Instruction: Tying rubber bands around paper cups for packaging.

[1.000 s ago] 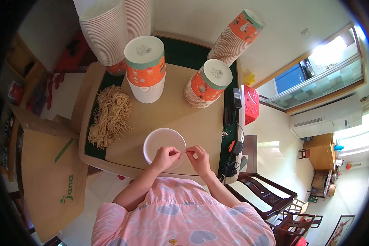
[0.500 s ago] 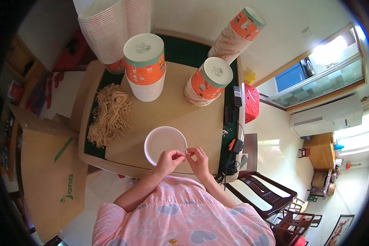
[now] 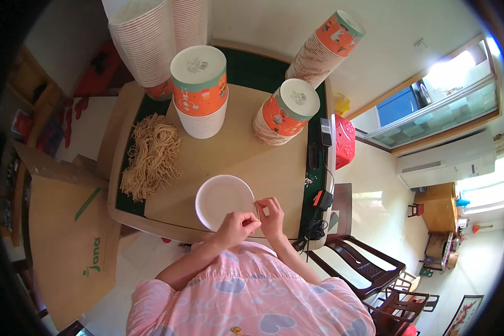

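A white paper tub [image 3: 223, 203] stands open side up near the table's front edge, its inside bare. Just right of its rim, my right hand [image 3: 271, 219] pinches what looks like a short, thin, pale cord [image 3: 256, 209]. My left hand [image 3: 236, 229] is closed, thumb against forefinger, in front of the tub's lower right rim. Whatever lies between its fingertips is too small to make out. A loose bundle of beige cords [image 3: 151, 157] lies at the table's left side.
Upside-down stacks of orange-and-green paper tubs [image 3: 200, 92] [image 3: 288, 112] stand behind; taller stacks [image 3: 143, 45] [image 3: 325, 47] rise at the back. A black adapter with cables [image 3: 322, 200] lies on the right edge. A cardboard box [image 3: 67, 241] is left, dark wooden chairs [image 3: 364, 263] right.
My left hand has moved slightly down and right, away from the tub's rim. The right hand has shifted little, its fingers still pinched.
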The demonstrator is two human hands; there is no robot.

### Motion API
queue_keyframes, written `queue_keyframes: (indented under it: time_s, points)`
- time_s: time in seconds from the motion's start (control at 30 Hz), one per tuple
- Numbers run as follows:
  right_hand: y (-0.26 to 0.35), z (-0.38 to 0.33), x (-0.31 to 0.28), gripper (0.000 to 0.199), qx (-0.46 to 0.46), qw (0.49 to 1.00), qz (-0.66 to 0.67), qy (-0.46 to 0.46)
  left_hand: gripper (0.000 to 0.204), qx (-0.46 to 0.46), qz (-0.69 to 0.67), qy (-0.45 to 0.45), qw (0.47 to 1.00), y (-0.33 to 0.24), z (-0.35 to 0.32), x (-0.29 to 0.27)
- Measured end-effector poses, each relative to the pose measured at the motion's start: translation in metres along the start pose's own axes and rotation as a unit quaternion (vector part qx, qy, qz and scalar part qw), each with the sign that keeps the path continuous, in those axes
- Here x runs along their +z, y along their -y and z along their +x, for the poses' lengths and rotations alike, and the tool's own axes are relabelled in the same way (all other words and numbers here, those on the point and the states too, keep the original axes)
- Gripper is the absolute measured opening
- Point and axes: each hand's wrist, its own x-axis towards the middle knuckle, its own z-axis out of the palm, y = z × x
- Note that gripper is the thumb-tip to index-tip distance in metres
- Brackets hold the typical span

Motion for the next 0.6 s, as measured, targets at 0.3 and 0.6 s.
queue_keyframes:
  time_s: [0.3,0.6]
  points:
    - [-0.012,0.009,0.006,0.007,0.069,0.996,0.063,0.0,0.013,0.005,-0.034,0.017,0.999,-0.014,-0.003,0.003]
    - [-0.038,0.129,-0.012,0.009,0.059,0.985,-0.036,0.157,0.021,-0.031,-0.193,0.008,0.981,-0.02,-0.009,-0.028]
